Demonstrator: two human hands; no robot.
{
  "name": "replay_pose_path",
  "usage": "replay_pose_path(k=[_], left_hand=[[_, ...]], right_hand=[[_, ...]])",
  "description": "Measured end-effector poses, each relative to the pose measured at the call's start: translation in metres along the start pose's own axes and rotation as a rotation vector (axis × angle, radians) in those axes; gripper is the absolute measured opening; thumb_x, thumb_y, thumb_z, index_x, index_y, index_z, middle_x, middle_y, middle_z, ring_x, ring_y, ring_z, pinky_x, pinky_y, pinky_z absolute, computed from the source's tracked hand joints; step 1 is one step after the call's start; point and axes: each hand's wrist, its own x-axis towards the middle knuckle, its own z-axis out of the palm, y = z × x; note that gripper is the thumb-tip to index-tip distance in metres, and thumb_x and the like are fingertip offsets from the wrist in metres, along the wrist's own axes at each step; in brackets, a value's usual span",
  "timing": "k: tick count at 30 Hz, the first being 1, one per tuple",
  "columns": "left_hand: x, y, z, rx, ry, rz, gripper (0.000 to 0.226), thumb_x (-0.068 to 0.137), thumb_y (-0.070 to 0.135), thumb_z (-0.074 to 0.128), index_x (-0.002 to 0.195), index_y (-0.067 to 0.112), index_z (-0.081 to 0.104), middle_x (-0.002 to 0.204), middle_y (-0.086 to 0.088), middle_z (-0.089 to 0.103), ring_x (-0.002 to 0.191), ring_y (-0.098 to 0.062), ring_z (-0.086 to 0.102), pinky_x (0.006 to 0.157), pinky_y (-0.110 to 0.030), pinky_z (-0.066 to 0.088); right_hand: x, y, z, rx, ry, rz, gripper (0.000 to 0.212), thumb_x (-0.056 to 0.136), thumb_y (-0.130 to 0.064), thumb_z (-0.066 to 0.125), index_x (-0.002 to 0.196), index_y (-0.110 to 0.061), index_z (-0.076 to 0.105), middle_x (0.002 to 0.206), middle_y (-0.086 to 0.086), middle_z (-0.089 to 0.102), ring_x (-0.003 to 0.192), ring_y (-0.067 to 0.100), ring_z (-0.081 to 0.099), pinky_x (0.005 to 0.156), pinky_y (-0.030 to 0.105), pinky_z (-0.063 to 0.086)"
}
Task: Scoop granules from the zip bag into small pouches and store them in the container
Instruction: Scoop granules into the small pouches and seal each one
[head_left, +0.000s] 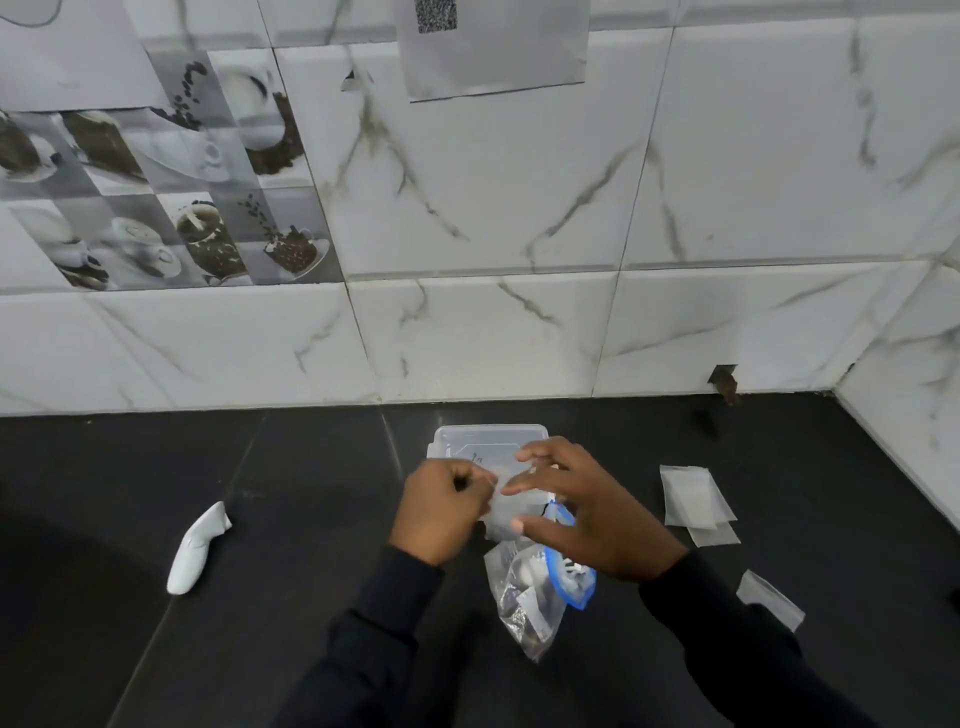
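Spillage is the main risk in the head view: the left hand (441, 501) pinches one edge of the small pouch (500, 500) with curled fingers, while the right hand (589, 517) has its fingers spread, tips only touching the other side, so a tilt could shed granules onto the dark counter (311, 519). The pouch sits above the zip bag (530, 597), just in front of the container (488, 435); a careless wrist might drag the bag.
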Motion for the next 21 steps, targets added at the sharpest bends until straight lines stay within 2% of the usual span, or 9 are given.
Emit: replay_pose_path(k=[2,4,7,10,12,14,17,21], left_hand=[[0.013,0.020,-0.009,-0.001,0.004,0.038,0.018,0.087,0.016,0.065,0.076,0.009,0.077,0.075,-0.005,0.077,0.069,-0.018,0.074,0.075,-0.038,0.061],[0.023,0.041,-0.019,-0.008,0.013,0.088,0.017,0.087,0.017,0.064,0.078,0.009,0.077,0.076,-0.006,0.077,0.068,-0.020,0.073,0.075,-0.038,0.060],[0.034,0.069,-0.037,-0.054,0.015,0.194,0.012,0.086,0.020,0.072,0.082,0.010,0.077,0.077,-0.007,0.076,0.064,-0.012,0.068,0.067,-0.030,0.054],[0.042,0.086,-0.052,-0.075,0.047,0.330,0.009,0.080,0.024,0.078,0.087,0.018,0.078,0.080,-0.001,0.076,0.076,-0.016,0.069,0.072,-0.035,0.054],[0.044,0.095,-0.058,-0.083,0.112,0.395,0.009,0.079,0.019,0.078,0.088,0.021,0.077,0.080,0.001,0.075,0.080,-0.019,0.070,0.076,-0.035,0.054],[0.043,0.103,-0.061,-0.106,0.176,0.432,0.014,0.078,0.014,0.078,0.088,0.022,0.074,0.076,0.001,0.073,0.077,-0.015,0.069,0.073,-0.029,0.051],[0.039,0.110,-0.061,-0.165,0.235,0.462,0.021,0.077,0.013,0.080,0.093,0.021,0.068,0.071,-0.002,0.072,0.076,-0.016,0.070,0.072,-0.028,0.049],[0.035,0.114,-0.056,-0.223,0.247,0.469,0.025,0.078,0.013,0.080,0.098,0.018,0.067,0.070,0.001,0.073,0.075,-0.014,0.070,0.073,-0.029,0.049]], right_hand=[[0.020,-0.002,-0.006,-0.091,-0.002,-0.064,0.029,0.086,-0.042,0.070,0.113,-0.031,0.071,0.131,-0.009,0.051,0.121,0.001,0.046,0.097,0.009,0.037],[0.040,-0.007,-0.021,-0.041,0.088,-0.080,0.019,0.086,-0.030,0.073,0.103,-0.021,0.074,0.119,-0.004,0.059,0.108,0.002,0.056,0.084,0.007,0.040],[0.064,-0.021,-0.051,0.105,0.260,-0.037,0.008,0.084,-0.020,0.078,0.086,-0.013,0.074,0.097,-0.002,0.068,0.088,0.010,0.066,0.072,0.015,0.049],[0.078,-0.034,-0.075,0.208,0.352,-0.012,0.012,0.082,-0.019,0.081,0.082,-0.010,0.074,0.087,-0.001,0.073,0.082,0.012,0.069,0.073,0.019,0.052],[0.084,-0.040,-0.087,0.252,0.394,-0.002,0.012,0.080,-0.018,0.082,0.082,-0.010,0.074,0.082,0.000,0.075,0.079,0.016,0.072,0.075,0.028,0.056],[0.088,-0.045,-0.093,0.353,0.414,-0.010,0.012,0.079,-0.013,0.083,0.082,-0.007,0.073,0.078,0.006,0.075,0.072,0.020,0.072,0.072,0.031,0.057],[0.088,-0.050,-0.099,0.468,0.448,-0.056,0.014,0.079,-0.005,0.081,0.087,-0.001,0.069,0.077,0.013,0.071,0.065,0.020,0.069,0.067,0.026,0.055],[0.084,-0.050,-0.103,0.597,0.472,-0.040,0.030,0.081,-0.003,0.080,0.108,-0.004,0.068,0.080,0.010,0.068,0.068,0.018,0.066,0.065,0.025,0.054]])
